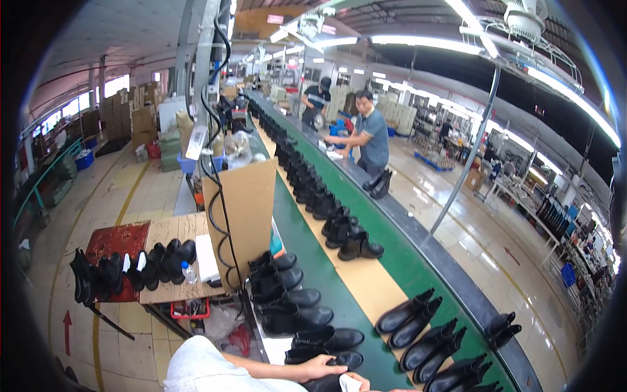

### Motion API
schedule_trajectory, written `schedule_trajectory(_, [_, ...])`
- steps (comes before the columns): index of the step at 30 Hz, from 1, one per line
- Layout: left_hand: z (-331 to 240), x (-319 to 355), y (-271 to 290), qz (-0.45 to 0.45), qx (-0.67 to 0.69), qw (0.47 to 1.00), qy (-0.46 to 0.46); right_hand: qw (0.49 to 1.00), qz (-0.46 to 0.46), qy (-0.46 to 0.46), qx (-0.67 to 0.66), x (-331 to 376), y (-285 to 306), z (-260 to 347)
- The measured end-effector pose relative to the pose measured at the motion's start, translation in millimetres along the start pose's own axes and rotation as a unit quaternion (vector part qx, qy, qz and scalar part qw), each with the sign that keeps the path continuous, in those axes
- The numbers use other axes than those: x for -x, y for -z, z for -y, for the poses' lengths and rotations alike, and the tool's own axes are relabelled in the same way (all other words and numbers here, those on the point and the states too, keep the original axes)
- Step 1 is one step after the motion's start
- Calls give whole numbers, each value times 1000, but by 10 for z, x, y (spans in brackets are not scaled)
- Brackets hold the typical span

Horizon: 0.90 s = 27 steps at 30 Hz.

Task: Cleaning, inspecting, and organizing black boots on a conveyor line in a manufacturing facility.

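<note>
Head view, only one we have. Our left hand [324, 370] sits at bottom edge, fingers curled over a black boot [330, 360] at the near end of the green conveyor belt [398, 261]; grip looks closed on the boot's upper, tho the fingertips are partly hidden. Left forearm comes in from lower left, w/ a white sleeve [196, 369] above it. Our right hand [372, 387] is barely in frame at the bottom rim, touching a small white piece [351, 383], maybe cloth or paper; can't tell if it's open or closed, too much cut off.

The held boot is the nearest of a row of black ankle boots [287, 307] running along the belt's left side, beside a tall cardboard panel [247, 209]. To the right, on the belt's tan centre strip [366, 281], pairs of black heeled shoes [411, 313] lie on their sides. One more pair [499, 328] sits on the belt's dark outer edge.

Left of the line: a wooden side table [171, 232] w/ a row of black shoes [130, 268], a clear plastic bottle [189, 272] and a red mat [117, 238]. Black cables [215, 163] hang down past the panel.

Farther up the belt, boots continue in a long row [307, 183]. A person in a grey shirt [372, 134] leans over the belt from the right side; a 2nd person in dark clothes [318, 99] stands behind. Stacked cardboard boxes [140, 117] at far left.
</note>
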<state>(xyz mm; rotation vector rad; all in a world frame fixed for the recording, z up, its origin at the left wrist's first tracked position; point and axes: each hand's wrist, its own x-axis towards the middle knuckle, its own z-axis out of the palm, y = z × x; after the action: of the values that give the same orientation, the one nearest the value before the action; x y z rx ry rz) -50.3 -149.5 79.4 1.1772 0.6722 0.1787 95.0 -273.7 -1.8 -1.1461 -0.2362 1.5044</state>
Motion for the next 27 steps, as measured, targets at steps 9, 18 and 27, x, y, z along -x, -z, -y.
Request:
schedule_trajectory(9, [-4, 44, 60, -31, 27, 993, -115, 877, -52, 221, 422, 338, -354, 91])
schedule_trajectory(18, [102, -248, 292, -23, 13, 1000, 14, 934, -1, 207, 290, -514, 167, -269])
schedule_trajectory(27, [42, -101, 212, 5, 11, 1000, -16, 976, -145, -50, -155, 49, -672, 228])
